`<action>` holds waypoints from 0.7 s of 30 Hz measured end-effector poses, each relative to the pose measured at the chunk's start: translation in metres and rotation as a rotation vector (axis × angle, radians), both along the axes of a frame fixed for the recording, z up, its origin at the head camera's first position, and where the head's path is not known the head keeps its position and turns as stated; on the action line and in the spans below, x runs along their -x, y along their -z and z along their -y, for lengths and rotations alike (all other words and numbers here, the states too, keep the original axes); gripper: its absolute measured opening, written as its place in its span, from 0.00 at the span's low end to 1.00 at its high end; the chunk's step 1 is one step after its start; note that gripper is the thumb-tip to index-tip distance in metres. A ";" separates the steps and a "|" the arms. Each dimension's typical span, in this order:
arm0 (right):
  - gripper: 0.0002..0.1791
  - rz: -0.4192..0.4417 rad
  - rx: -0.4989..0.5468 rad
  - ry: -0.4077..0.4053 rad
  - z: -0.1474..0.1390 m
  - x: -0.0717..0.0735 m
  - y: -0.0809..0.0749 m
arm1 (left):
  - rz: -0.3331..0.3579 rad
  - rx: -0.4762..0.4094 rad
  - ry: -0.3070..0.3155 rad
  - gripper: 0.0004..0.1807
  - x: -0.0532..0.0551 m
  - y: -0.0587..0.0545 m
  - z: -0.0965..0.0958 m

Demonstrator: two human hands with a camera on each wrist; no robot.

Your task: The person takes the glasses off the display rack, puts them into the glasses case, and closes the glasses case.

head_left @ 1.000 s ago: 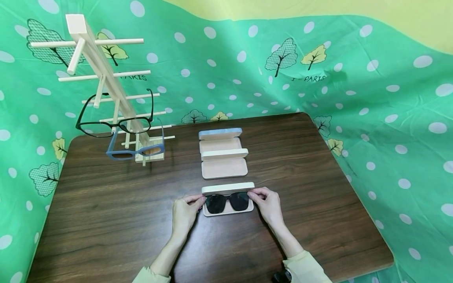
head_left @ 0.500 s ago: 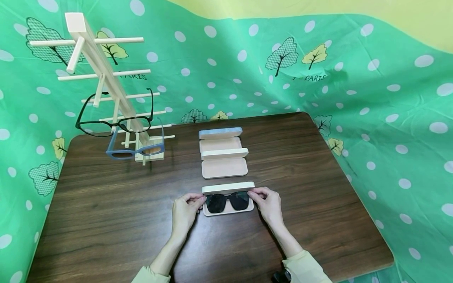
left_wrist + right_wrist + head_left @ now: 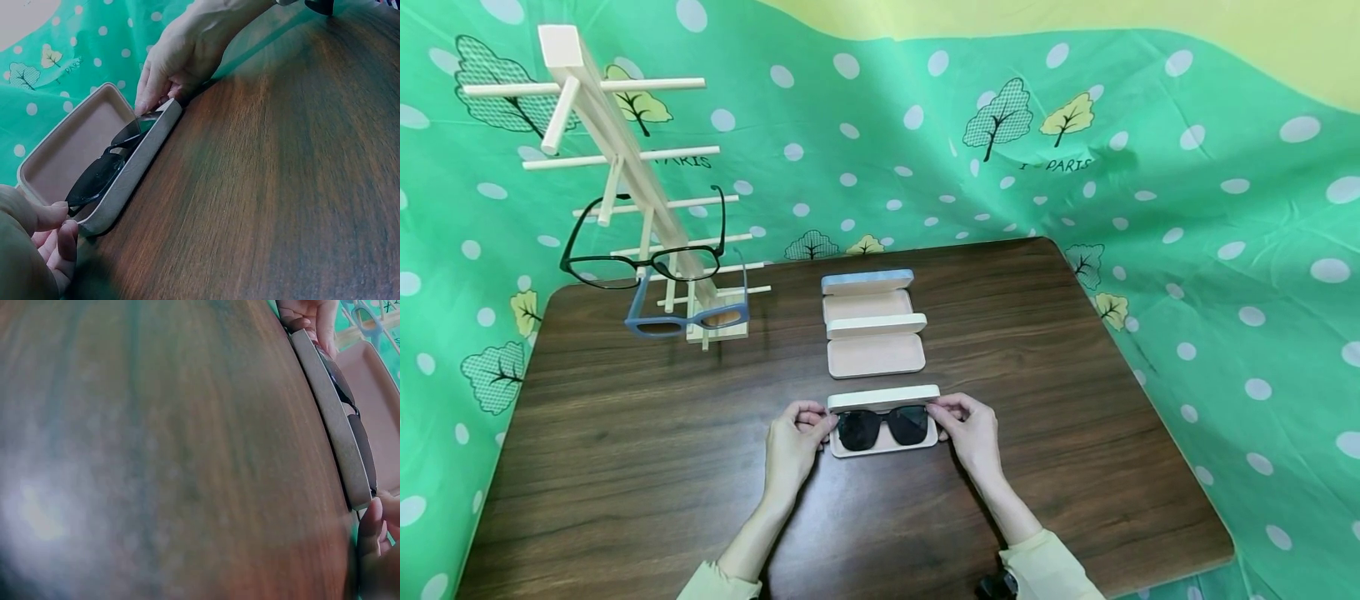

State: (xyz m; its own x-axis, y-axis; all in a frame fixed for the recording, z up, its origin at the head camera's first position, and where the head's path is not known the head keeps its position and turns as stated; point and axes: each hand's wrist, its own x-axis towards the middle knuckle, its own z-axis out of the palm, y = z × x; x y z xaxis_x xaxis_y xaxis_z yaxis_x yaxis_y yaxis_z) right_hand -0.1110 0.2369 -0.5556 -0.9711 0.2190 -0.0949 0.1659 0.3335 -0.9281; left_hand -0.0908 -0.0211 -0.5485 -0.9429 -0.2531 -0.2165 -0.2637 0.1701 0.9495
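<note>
A pair of black sunglasses (image 3: 883,427) lies lenses up in the lower half of an open glasses case (image 3: 883,450), its pale lid (image 3: 883,397) raised at the far side. My left hand (image 3: 790,443) is at the left end of the sunglasses, thumb on the frame's corner and fingers curled beside the case. At the opposite end my right hand (image 3: 973,435) pinches the other corner in the same way. In the left wrist view the sunglasses (image 3: 97,178) sit partly below the case's front wall (image 3: 134,175). The temples are hidden under the lenses.
Two more open glasses cases, a white-lidded one (image 3: 876,357) and a blue-lidded one (image 3: 867,283), stand behind on the wooden table (image 3: 1037,375). At the back left rises a wooden display rack (image 3: 647,196) carrying black-framed glasses (image 3: 602,273) and blue-framed sunglasses (image 3: 655,327).
Both hands stay at the ends of the sunglasses. The fingers have shifted slightly, with more of them showing beside the case; the sunglasses have barely moved.
</note>
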 end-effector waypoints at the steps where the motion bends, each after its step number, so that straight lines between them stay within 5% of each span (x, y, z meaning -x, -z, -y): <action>1: 0.10 0.000 0.012 0.002 0.000 0.000 0.000 | -0.002 -0.005 0.000 0.12 0.000 0.000 0.000; 13: 0.13 -0.001 0.154 0.010 -0.004 0.001 -0.003 | -0.013 -0.046 0.019 0.14 -0.001 0.002 0.003; 21: 0.17 -0.009 0.141 -0.063 -0.011 0.004 -0.006 | -0.061 -0.021 0.024 0.12 0.000 -0.001 0.008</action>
